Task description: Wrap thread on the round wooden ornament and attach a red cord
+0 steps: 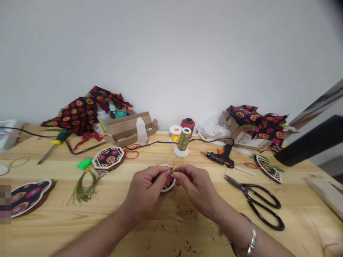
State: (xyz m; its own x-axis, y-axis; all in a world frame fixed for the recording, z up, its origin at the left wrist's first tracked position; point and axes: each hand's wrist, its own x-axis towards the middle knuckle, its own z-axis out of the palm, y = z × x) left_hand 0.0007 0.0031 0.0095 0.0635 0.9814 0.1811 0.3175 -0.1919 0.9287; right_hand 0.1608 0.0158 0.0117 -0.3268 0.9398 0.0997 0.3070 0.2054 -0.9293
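Both my hands meet at the middle of the wooden table (88, 221). My left hand (146, 191) is closed around a small round ornament (169, 182) with a white lattice frame over dark patterned fabric. My right hand (194, 185) pinches a thin gold thread (173, 165) at the ornament's top edge, its fingertips touching those of the left. A silver bracelet (252, 241) sits on my right wrist. An olive-gold thread spool (183, 140) stands just behind the hands.
Black scissors (257, 201) and a black glue gun (222, 157) lie to the right. At left are an octagonal ornament (108, 158), a green tassel (84, 185), a screwdriver (53, 146) and another ornament (29, 194). Patterned fabric (80, 110), cardboard boxes (128, 130), bottles and spools line the wall.
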